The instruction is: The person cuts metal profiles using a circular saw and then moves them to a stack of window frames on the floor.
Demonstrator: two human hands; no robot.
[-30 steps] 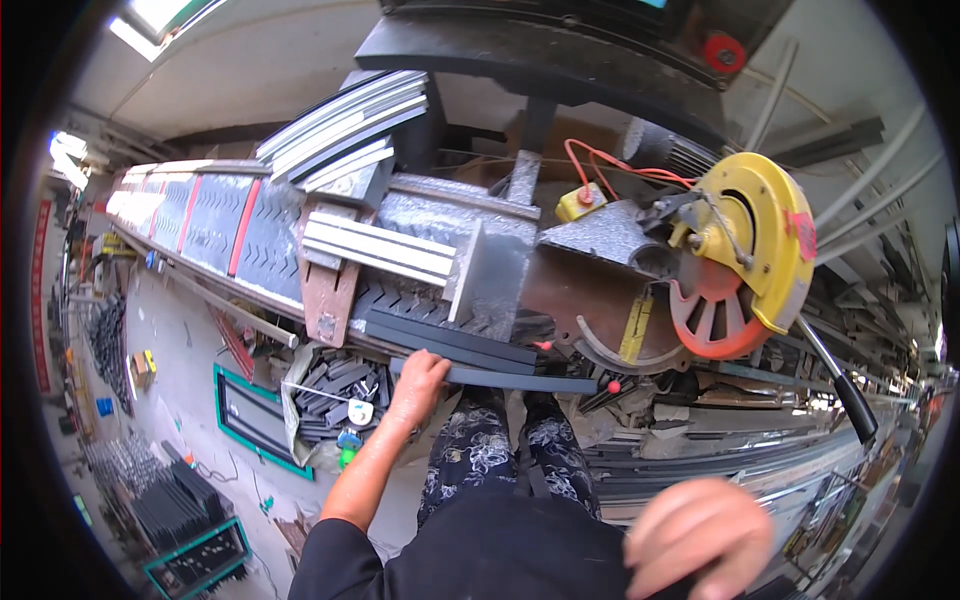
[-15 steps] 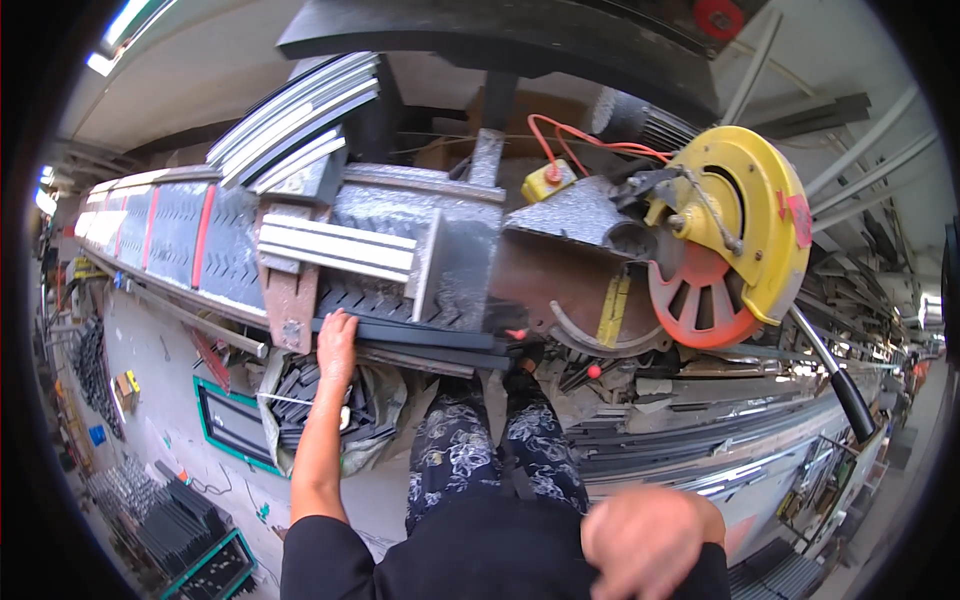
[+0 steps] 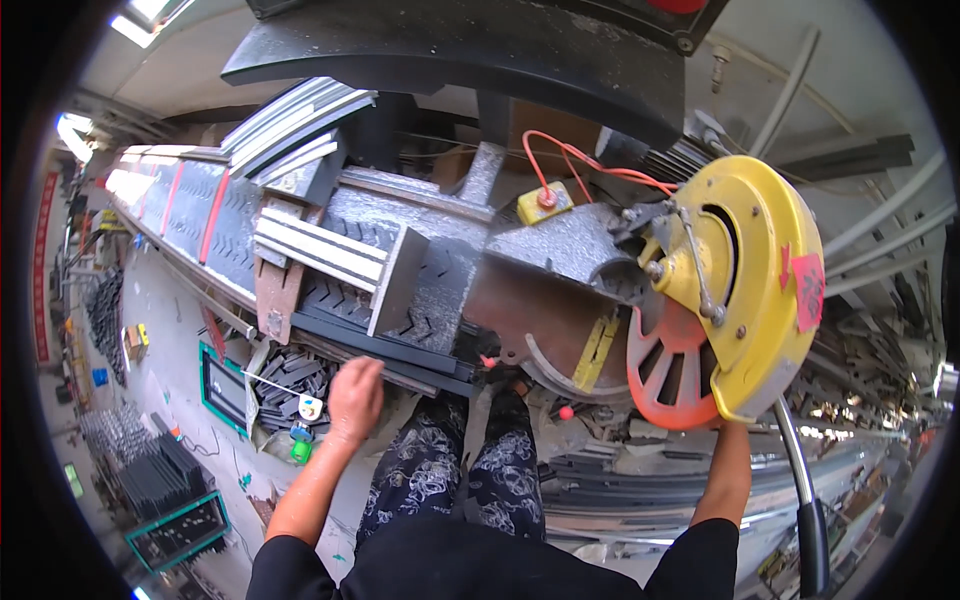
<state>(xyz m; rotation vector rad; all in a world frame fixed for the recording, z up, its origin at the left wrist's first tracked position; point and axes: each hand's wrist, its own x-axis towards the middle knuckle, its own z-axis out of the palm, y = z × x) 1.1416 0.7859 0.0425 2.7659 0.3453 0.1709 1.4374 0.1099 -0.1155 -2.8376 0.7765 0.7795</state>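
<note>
My left hand (image 3: 357,398) is loosely closed, just in front of the dark metal profiles (image 3: 385,348) along the bench's near edge. Nothing shows in its fingers. My right forearm (image 3: 728,475) reaches up to the cut-off saw, and the hand is hidden behind the blade guard. That saw has a yellow guard (image 3: 760,250), an orange slotted lower guard (image 3: 675,372) and a lever with a black grip (image 3: 812,545). On the bench, pale metal profiles (image 3: 320,250) lie against an upright plate (image 3: 398,280).
A long roller-like bench bed (image 3: 240,225) with red stripes runs left. A yellow switch box (image 3: 544,203) with an orange cable stands behind the saw. Below are a sack of offcuts (image 3: 290,385), a green-framed rack (image 3: 180,530) and long bars (image 3: 610,480) on the right.
My left hand has come off the dark profiles, moving toward me and slightly right, and its fingers have curled. My right hand has moved from near my body to behind the saw guard.
</note>
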